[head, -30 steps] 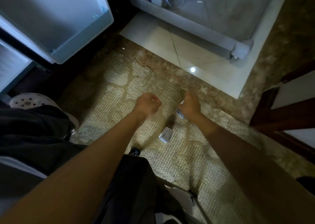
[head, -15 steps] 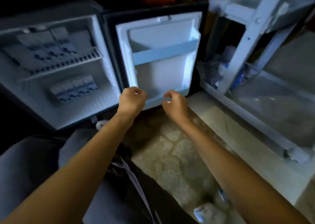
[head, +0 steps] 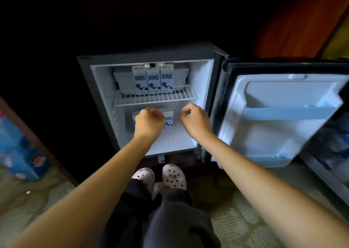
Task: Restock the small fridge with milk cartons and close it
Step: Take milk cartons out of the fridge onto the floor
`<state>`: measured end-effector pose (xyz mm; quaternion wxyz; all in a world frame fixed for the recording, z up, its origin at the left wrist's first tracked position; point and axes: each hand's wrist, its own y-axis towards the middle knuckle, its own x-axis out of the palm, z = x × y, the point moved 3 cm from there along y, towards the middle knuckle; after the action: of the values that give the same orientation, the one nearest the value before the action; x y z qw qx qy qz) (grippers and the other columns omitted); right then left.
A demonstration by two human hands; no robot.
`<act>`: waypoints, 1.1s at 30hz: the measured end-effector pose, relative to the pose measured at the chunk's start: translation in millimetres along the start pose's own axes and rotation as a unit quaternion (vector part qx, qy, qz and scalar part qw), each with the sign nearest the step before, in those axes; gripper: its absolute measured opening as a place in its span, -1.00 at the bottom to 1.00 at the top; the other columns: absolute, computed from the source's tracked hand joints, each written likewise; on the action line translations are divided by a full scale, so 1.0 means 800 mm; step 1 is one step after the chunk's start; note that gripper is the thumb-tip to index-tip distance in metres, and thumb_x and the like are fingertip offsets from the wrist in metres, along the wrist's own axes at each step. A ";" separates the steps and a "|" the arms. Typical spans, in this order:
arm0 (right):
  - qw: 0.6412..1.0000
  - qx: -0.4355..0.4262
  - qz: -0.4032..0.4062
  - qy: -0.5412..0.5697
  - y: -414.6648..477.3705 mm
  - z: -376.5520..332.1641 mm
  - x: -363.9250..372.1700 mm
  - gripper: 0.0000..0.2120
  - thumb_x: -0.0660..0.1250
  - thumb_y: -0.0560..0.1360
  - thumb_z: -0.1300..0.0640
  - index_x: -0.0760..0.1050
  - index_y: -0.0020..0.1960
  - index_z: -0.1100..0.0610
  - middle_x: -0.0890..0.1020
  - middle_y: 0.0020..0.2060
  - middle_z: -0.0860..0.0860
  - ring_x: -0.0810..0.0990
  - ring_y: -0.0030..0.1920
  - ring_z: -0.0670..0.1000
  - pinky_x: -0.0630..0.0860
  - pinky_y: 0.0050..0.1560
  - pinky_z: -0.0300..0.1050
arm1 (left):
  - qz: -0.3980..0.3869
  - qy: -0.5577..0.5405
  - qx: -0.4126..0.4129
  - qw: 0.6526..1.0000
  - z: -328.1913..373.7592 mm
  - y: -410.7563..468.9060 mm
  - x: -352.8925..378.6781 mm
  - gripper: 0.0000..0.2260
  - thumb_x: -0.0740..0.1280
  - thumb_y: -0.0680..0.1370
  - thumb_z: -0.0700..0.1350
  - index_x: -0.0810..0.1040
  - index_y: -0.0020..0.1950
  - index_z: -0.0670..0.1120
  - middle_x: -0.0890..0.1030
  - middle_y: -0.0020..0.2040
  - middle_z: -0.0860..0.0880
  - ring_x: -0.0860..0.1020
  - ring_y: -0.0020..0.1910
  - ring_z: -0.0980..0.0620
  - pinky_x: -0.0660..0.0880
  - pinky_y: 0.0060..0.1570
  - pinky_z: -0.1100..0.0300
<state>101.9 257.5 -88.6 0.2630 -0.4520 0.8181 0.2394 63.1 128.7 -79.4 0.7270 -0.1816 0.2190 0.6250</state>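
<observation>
Three cartons [head: 152, 79] on shelf [head: 181, 96] | left hand [head: 149, 123] masks lower cartons [head: 168, 118] | door [head: 283, 115] open

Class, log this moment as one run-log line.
small grey fridge: door open | white wire shelf: three blue-and-white milk cartons upright | below: more cartons | left hand: curled, empty, before them | right hand: curled, empty

the left hand [head: 149, 120] covers most of the lower-shelf cartons [head: 168, 118], hiding their count. print on the upper-shelf cartons [head: 153, 80] is too small to read. the open fridge door [head: 283, 115] is blurred and cut off by the right edge. a blue box [head: 18, 147] blurs off the left edge. the room above the fridge [head: 151, 54] is lost in darkness.
</observation>
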 end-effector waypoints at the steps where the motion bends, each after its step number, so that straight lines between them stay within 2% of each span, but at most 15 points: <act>1: 1.000 0.004 -0.003 0.002 0.014 -0.003 0.010 -0.78 0.20 0.53 0.23 0.51 0.12 0.25 0.59 0.10 0.11 0.54 0.13 0.09 0.34 -0.07 -0.25 | 0.008 0.011 -0.007 1.000 -0.008 0.013 -0.004 -0.75 0.11 0.58 -0.19 0.55 -0.06 -0.25 0.47 -0.34 -0.08 0.39 -0.39 -0.03 0.29 -0.53 0.28; 3: 1.000 0.014 -0.005 0.006 0.042 -0.005 0.029 -0.81 0.20 0.51 0.25 0.51 0.07 0.28 0.60 0.05 0.12 0.55 0.08 0.10 0.36 -0.11 -0.24 | 0.015 0.019 -0.021 0.999 -0.026 0.037 -0.007 -0.74 0.09 0.57 -0.21 0.54 0.01 -0.27 0.53 -0.25 -0.12 0.41 -0.34 -0.03 0.33 -0.42 0.24; 6: 1.000 0.025 -0.001 -0.005 0.082 0.002 0.056 -0.80 0.21 0.50 0.25 0.48 0.08 0.30 0.59 0.04 0.16 0.55 0.06 0.12 0.39 -0.13 -0.22 | 0.026 0.003 -0.027 0.999 -0.051 0.073 -0.005 -0.76 0.15 0.54 -0.23 0.54 0.12 -0.23 0.59 0.00 -0.15 0.47 -0.15 -0.06 0.40 -0.20 0.20; 8: 0.999 0.026 0.010 -0.018 0.110 0.007 0.071 -0.78 0.22 0.51 0.24 0.45 0.12 0.30 0.58 0.07 0.18 0.52 -0.01 0.10 0.37 -0.25 -0.23 | 0.032 -0.002 -0.023 0.999 -0.059 0.101 -0.002 -0.75 0.17 0.53 -0.25 0.50 0.18 -0.21 0.57 0.08 -0.13 0.49 -0.11 -0.06 0.43 -0.15 0.19; 10: 0.999 0.021 0.034 -0.028 0.137 0.011 0.083 -0.76 0.24 0.52 0.23 0.41 0.16 0.29 0.57 0.09 0.20 0.51 -0.05 0.10 0.31 -0.33 -0.23 | 0.024 0.011 -0.014 1.000 -0.063 0.130 0.005 -0.77 0.15 0.53 -0.27 0.49 0.14 -0.20 0.54 0.04 -0.14 0.51 -0.10 -0.09 0.49 -0.14 0.12; 12: 0.997 0.013 0.070 -0.032 0.161 0.014 0.095 -0.67 0.26 0.52 0.21 0.36 0.25 0.27 0.55 0.13 0.20 0.55 0.06 0.14 0.33 -0.20 -0.24 | 0.028 0.036 -0.001 0.999 -0.065 0.156 0.012 -0.85 0.13 0.52 -0.30 0.47 -0.02 -0.17 0.52 -0.07 -0.16 0.49 -0.14 -0.11 0.51 -0.10 0.01; 14: 0.995 0.003 0.098 -0.021 0.180 0.015 0.107 -0.57 0.30 0.50 0.20 0.28 0.32 0.26 0.52 0.19 0.19 0.53 0.15 0.16 0.39 -0.09 -0.16 | 0.051 0.045 0.013 0.998 -0.066 0.179 0.016 -0.84 0.11 0.52 -0.34 0.46 -0.06 -0.20 0.53 -0.10 -0.19 0.48 -0.15 -0.11 0.51 -0.09 -0.02; 16: 0.994 0.002 0.108 0.004 0.196 0.015 0.121 -0.46 0.33 0.49 0.19 0.20 0.38 0.27 0.44 0.28 0.18 0.48 0.24 0.15 0.45 0.06 -0.11 | 0.070 0.026 0.018 0.997 -0.064 0.198 0.018 -0.80 0.12 0.54 -0.35 0.45 0.12 -0.27 0.51 0.02 -0.20 0.46 -0.08 -0.09 0.47 -0.08 0.10; 18: 0.994 0.012 0.108 0.028 0.209 0.015 0.132 -0.36 0.35 0.48 0.18 0.11 0.44 0.30 0.35 0.36 0.19 0.42 0.31 0.14 0.43 0.18 -0.12 | 0.089 -0.008 0.021 0.996 -0.062 0.216 0.019 -0.71 0.17 0.54 -0.36 0.33 0.27 -0.26 0.44 0.19 -0.21 0.46 0.08 -0.10 0.44 0.08 0.16; 21: 0.994 0.017 0.104 0.039 0.229 0.018 0.142 -0.37 0.35 0.48 0.19 0.12 0.42 0.33 0.38 0.32 0.20 0.48 0.24 0.13 0.37 -0.01 -0.32 | 0.108 -0.027 0.018 0.994 -0.063 0.243 0.021 -0.57 0.25 0.52 -0.35 0.21 0.35 -0.26 0.33 0.31 -0.22 0.39 0.26 -0.14 0.37 0.30 0.10; 23: 0.994 0.007 0.109 0.022 0.241 0.019 0.146 -0.41 0.35 0.49 0.17 0.16 0.39 0.33 0.43 0.27 0.20 0.51 0.18 0.13 0.36 -0.08 -0.30 | 0.096 -0.057 -0.013 0.994 -0.066 0.258 0.025 -0.49 0.29 0.51 -0.31 0.15 0.40 -0.23 0.28 0.36 -0.20 0.34 0.32 -0.13 0.32 0.38 0.09; 26: 0.993 -0.007 0.116 0.008 0.260 0.022 0.152 -0.43 0.36 0.47 0.16 0.18 0.35 0.33 0.47 0.22 0.23 0.54 0.12 0.16 0.40 -0.17 -0.20 | 0.082 -0.078 -0.017 0.993 -0.070 0.278 0.036 -0.46 0.34 0.49 -0.26 0.17 0.40 -0.20 0.33 0.35 -0.17 0.36 0.33 -0.10 0.33 0.30 0.18; 30: 0.993 -0.014 0.118 -0.007 0.271 0.028 0.157 -0.42 0.38 0.44 0.14 0.21 0.31 0.34 0.49 0.18 0.23 0.51 -0.09 0.09 0.20 -0.46 -0.33 | 0.098 -0.081 0.004 0.992 -0.076 0.298 0.043 -0.47 0.41 0.44 -0.21 0.26 0.33 -0.18 0.47 0.27 -0.13 0.46 0.26 -0.08 0.41 0.16 0.23; 31: 0.992 -0.012 0.122 -0.001 0.272 0.030 0.157 -0.43 0.40 0.43 0.14 0.22 0.30 0.33 0.50 0.18 0.23 0.50 -0.12 0.07 0.21 -0.47 -0.33 | 0.102 -0.078 0.010 0.992 -0.077 0.300 0.044 -0.45 0.43 0.42 -0.20 0.26 0.32 -0.18 0.48 0.27 -0.12 0.48 0.25 -0.07 0.40 0.12 0.26; 33: 0.991 0.001 0.129 0.026 0.275 0.031 0.156 -0.43 0.43 0.40 0.15 0.24 0.27 0.32 0.51 0.19 0.22 0.56 -0.04 0.13 0.34 -0.34 -0.25 | 0.115 -0.083 0.014 0.990 -0.077 0.305 0.046 -0.43 0.47 0.38 -0.19 0.28 0.30 -0.17 0.50 0.25 -0.10 0.49 0.23 -0.05 0.37 0.04 0.31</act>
<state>-139.8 301.1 -153.9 0.2086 -0.3483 0.8764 0.2589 -178.9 163.1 -149.0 0.6685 -0.0925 0.1865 0.7140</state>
